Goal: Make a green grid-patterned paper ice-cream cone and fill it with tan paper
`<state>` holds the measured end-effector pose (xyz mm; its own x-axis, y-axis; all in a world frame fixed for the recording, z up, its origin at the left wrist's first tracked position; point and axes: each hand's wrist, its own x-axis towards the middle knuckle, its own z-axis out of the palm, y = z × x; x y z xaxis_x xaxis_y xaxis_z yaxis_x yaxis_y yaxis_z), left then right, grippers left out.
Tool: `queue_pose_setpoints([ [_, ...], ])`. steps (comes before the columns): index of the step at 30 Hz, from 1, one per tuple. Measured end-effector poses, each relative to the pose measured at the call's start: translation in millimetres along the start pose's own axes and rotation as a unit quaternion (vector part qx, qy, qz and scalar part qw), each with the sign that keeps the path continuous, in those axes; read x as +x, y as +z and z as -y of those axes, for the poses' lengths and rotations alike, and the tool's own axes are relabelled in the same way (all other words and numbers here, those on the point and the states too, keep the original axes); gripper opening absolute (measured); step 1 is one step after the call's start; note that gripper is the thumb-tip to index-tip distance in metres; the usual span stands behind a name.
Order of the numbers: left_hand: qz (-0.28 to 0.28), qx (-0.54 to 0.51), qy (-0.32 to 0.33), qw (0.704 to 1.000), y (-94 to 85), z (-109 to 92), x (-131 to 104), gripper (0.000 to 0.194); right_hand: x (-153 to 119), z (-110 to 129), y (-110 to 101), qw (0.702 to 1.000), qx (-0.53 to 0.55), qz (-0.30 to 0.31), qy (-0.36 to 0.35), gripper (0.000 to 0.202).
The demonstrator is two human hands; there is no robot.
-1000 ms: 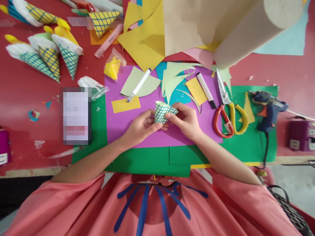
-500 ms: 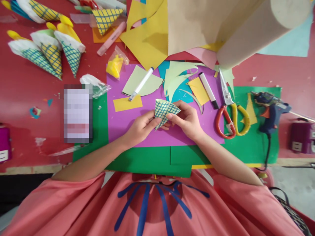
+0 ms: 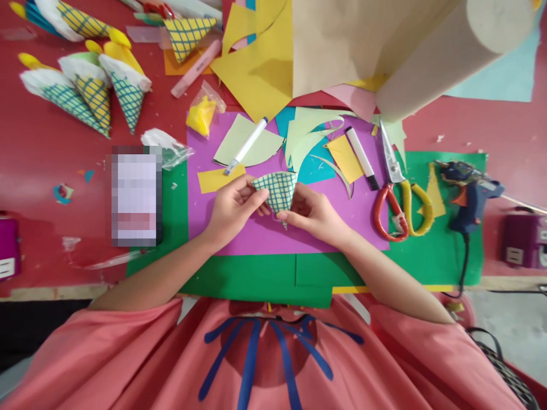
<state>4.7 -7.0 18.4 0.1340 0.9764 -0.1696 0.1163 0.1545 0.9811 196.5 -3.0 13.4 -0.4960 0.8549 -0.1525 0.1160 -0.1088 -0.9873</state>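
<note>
A pale green paper cone with blue crossed lines is held point-down between my two hands. My left hand pinches its upper left side, thumb in front and fingers behind. Lower on the right, my right hand grips the cone near its tip, the thumb in front. Beneath lies a purple sheet. Just beyond the hands are a yellow paper strip, a light green paper piece with a white marker across it, and pale green scraps.
Scissors, a black-capped marker and a glue gun lie to the right. At left are a phone and finished-looking paper cones. A large paper roll stands over the back right.
The cone has turned in my hands, its pointed end now lower right and its wide edge shifted left. My left hand has moved slightly left and up the cone; my right hand sits lower on it.
</note>
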Motion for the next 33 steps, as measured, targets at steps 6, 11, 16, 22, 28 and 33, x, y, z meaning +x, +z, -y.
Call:
queue_pose_setpoints([
  [6, 0.005, -0.011, -0.002, 1.000, 0.7, 0, 4, 0.038, 1, 2, -1, 0.993, -0.113, 0.029, -0.013, 0.027],
  [11, 0.006, -0.037, -0.023, 0.999, 0.8, 2, 4, 0.036, 1, 4, -2, 0.995, -0.094, 0.031, -0.002, 0.034],
  [16, -0.036, -0.045, -0.022, 0.998, -1.7, 9, 8, 0.036, 0, 8, -3, 0.997, -0.030, 0.059, 0.030, 0.038],
  [22, 0.047, -0.011, -0.034, 0.998, -0.6, 4, 4, 0.038, 1, 6, -3, 0.999, -0.036, 0.015, 0.009, 0.037],
  [28, 0.112, -0.016, -0.055, 0.992, 1.6, 1, -2, 0.041, 0, 5, -4, 0.999, -0.001, 0.030, 0.017, 0.039],
  [33, 0.168, 0.003, -0.068, 0.983, -0.2, 0, -2, 0.037, -2, 3, -4, 1.000, 0.021, 0.007, -0.008, 0.037],
])
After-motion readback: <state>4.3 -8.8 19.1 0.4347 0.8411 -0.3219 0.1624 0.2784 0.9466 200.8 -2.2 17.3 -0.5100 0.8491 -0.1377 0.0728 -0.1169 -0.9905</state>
